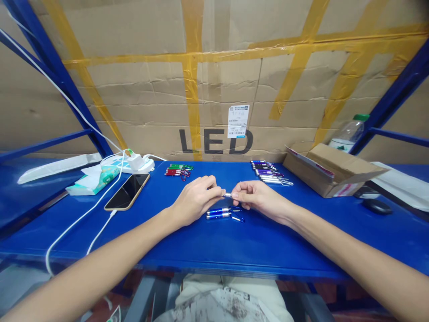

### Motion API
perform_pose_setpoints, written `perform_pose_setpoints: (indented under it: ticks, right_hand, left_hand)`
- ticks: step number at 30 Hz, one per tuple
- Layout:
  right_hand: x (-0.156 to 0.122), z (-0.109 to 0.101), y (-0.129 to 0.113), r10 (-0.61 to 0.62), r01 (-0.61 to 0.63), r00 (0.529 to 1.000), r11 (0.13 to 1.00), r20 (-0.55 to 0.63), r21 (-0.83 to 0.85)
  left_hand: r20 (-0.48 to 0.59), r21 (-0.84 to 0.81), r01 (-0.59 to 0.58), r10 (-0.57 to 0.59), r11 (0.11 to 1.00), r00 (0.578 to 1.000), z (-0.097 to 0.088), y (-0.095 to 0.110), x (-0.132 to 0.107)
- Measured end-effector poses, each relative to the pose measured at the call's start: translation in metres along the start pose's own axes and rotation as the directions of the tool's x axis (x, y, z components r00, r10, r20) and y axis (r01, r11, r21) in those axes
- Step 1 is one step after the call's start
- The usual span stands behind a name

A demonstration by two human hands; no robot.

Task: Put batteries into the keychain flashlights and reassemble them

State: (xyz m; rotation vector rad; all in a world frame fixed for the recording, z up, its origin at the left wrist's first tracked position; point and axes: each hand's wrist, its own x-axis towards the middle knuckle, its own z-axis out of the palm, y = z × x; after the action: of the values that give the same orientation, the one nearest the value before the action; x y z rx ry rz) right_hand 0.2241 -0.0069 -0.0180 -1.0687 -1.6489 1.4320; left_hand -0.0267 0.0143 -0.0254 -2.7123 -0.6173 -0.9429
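Pinches metallic piece point(228, 195) between left hand point(197, 197) and right hand point(257, 197), near blue tubes point(217, 216); faces carton point(157, 98) printed "LED".

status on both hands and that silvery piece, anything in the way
Left hand, right hand: both pinching small silvery piece. Two blue tubes with clips close by, near side. Nothing seen blocking the grip.

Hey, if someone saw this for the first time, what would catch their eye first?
Probably the big black LED lettering on the taped cardboard behind the blue table. Next, near the centre, the left hand and right hand meet, fingers pinching a small silvery piece. Just nearer the viewer lie two shiny blue tubes with clips.
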Motion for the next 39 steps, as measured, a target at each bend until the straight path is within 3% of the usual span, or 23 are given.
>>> perform_pose_setpoints:
  ticks: [4,10,14,17,21,29,39]
  right_hand:
    - [0.001,-0.002,0.0,0.014,-0.015,1.0,0.999,0.02,0.049]
    - [0.003,0.001,0.006,-0.245,0.225,0.967,0.95,-0.073,-0.215]
    - [0.001,-0.001,0.008,-0.367,0.302,0.928,0.843,-0.064,-0.445]
    - [-0.002,-0.003,0.008,-0.445,0.359,0.895,0.711,0.009,-0.605]
    - [-0.004,-0.004,0.006,-0.501,0.391,0.863,0.594,0.057,-0.703]
    - [-0.007,0.001,0.006,-0.391,0.339,0.919,0.719,0.05,-0.606]
    - [-0.008,0.004,0.004,-0.292,0.243,0.956,0.776,0.009,-0.582]
  left_hand:
    - [-0.023,-0.011,0.008,-0.008,1.0,1.0,0.0,0.001,0.0]
    - [-0.022,-0.209,0.121,-0.129,0.97,0.991,0.004,-0.003,-0.001]
    - [0.016,-0.324,0.211,-0.217,0.922,0.976,0.006,-0.004,0.0]
    - [0.048,-0.342,0.254,-0.253,0.905,0.966,0.007,-0.005,0.001]
    - [0.059,-0.358,0.263,-0.259,0.896,0.964,0.006,-0.004,0.002]
    - [0.088,-0.333,0.189,-0.169,0.924,0.982,0.002,-0.002,-0.001]
    - [0.082,-0.243,0.129,-0.112,0.961,0.99,0.004,-0.002,-0.002]
